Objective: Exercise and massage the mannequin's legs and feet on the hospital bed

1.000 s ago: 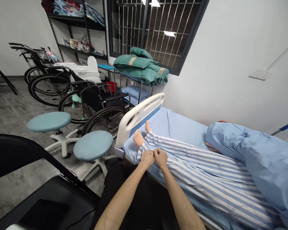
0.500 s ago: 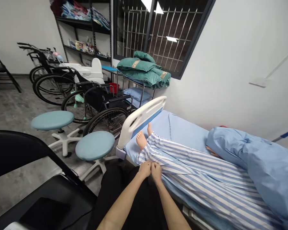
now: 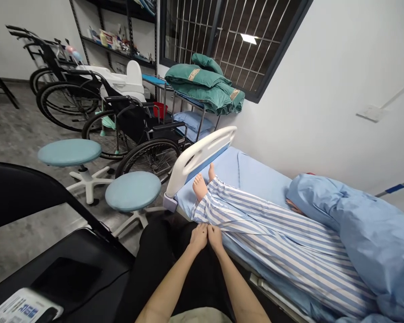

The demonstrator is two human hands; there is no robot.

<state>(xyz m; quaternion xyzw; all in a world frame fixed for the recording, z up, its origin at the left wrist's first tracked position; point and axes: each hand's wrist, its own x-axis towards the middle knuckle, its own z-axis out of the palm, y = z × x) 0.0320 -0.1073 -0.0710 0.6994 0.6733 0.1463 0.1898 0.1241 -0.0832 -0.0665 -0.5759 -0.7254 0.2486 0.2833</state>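
My left hand (image 3: 198,236) and my right hand (image 3: 215,237) rest knuckle to knuckle over my black-trousered lap, at the near edge of the bed (image 3: 256,179). Both have their fingers curled under, and what they hold, if anything, is hidden. Just beyond them lies a figure in blue-and-white striped pyjama trousers (image 3: 272,233), bare feet (image 3: 200,185) towards the white footboard (image 3: 202,152). A light blue blanket (image 3: 363,229) covers the figure's upper body.
Two round blue stools (image 3: 132,190) (image 3: 69,151) stand left of the bed, with several wheelchairs (image 3: 144,134) behind them. Folded green quilts (image 3: 205,85) lie on a cart by the barred window. A black folding chair (image 3: 37,197) and a printed sheet (image 3: 23,307) are at my lower left.
My hands, which were pinching the striped trouser leg near the ankle, have drawn back together towards my lap and off the fabric. The view has tipped slightly downward.
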